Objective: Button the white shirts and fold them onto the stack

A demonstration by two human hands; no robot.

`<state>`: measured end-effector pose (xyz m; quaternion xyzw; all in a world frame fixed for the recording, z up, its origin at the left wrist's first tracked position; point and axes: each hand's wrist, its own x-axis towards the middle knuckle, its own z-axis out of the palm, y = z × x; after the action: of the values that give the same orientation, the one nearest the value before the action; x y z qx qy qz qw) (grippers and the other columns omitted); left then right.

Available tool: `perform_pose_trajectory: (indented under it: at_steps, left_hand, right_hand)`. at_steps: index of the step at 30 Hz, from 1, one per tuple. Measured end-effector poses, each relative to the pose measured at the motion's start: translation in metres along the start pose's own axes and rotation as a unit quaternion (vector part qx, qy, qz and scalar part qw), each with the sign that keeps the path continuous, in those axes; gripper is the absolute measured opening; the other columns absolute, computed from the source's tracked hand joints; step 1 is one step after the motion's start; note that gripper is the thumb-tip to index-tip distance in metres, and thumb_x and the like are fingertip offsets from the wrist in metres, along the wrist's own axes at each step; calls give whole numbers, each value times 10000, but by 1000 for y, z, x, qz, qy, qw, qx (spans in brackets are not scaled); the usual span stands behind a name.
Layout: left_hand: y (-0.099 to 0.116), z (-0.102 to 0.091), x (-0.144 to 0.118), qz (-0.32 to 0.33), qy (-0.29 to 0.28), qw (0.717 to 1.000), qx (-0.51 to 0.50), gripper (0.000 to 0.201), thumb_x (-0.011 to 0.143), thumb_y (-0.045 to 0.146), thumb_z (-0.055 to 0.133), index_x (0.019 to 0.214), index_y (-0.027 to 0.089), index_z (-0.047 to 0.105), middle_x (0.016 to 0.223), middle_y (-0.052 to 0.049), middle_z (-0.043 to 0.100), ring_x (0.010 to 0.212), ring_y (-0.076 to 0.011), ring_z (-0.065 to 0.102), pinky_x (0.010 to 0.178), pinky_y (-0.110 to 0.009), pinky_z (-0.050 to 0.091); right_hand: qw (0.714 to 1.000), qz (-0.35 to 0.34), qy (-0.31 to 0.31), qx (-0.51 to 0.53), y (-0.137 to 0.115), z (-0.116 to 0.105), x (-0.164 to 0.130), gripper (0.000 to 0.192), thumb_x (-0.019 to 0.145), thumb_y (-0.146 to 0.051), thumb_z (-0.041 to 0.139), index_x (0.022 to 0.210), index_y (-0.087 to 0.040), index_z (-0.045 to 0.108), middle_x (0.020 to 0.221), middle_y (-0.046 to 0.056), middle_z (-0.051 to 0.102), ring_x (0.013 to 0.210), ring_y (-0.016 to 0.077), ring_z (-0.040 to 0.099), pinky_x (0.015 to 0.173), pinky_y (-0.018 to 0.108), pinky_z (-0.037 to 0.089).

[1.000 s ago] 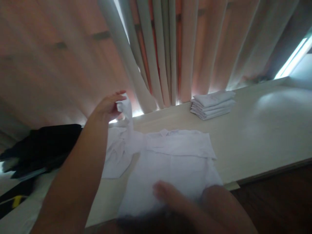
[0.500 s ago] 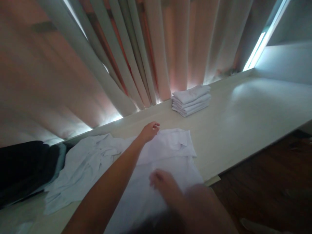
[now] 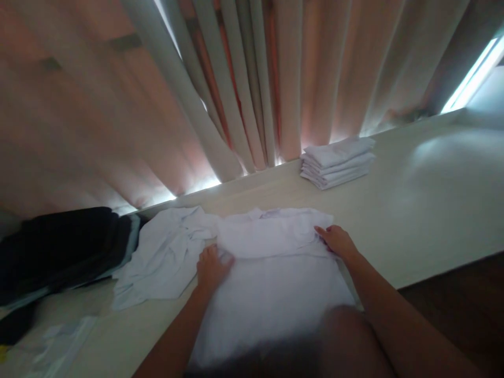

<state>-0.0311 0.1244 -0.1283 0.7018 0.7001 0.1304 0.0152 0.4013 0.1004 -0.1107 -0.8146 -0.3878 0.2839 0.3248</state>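
A white shirt [image 3: 275, 283] lies spread on the table in front of me, its far part folded over into a band across the top. My left hand [image 3: 212, 266] is closed on the left edge of that band, thumb on top of the cloth. At the right edge, my right hand [image 3: 336, 240] pinches the fabric between thumb and fingers. Left of my left hand, and close to it, is a second white shirt [image 3: 167, 252], loose and crumpled. The near end of the spread shirt is blurred and partly hidden by a dark shape at the bottom.
A stack of folded white cloths [image 3: 337, 163] sits at the back of the pale table [image 3: 425, 210]. Dark folded cloths [image 3: 66, 247] are piled at the left, with a clear plastic bag [image 3: 65, 346] nearer. Long curtains [image 3: 323, 73] hang behind the table.
My left hand has come back from the shirt's far edge to its left side. My right hand has moved out to the right edge and grips it. The view has swung left.
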Motion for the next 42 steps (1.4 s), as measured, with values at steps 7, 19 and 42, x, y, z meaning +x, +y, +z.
perform_pose_trajectory:
  at_steps: [7, 19, 42]
  left_hand:
    - [-4, 7, 28, -58, 15, 998, -34, 430, 874, 283, 519, 1287, 163, 502, 1267, -187, 618, 1210, -299, 580, 967, -405, 442]
    - [-19, 3, 29, -69, 4, 995, -73, 547, 829, 380, 654, 1321, 206, 491, 1307, -168, 613, 1205, -309, 587, 941, -380, 463]
    - [-22, -3, 43, -136, 15, 984, -114, 316, 874, 223, 488, 1165, 169, 599, 1087, -145, 712, 1052, -274, 659, 859, -370, 493]
  right_hand:
    - [996, 13, 46, 77, -17, 7, 3, 61, 719, -215, 638, 748, -196, 587, 796, 99, 659, 982, 299, 640, 849, 398, 480]
    - [876, 69, -12, 477, -44, 26, -7, 122, 815, -215, 550, 937, -213, 550, 881, 24, 679, 666, 181, 682, 628, 383, 607]
    - [749, 12, -40, 661, -78, 60, -38, 395, 557, -47, 618, 900, -230, 548, 873, -5, 676, 885, 162, 684, 771, 286, 598]
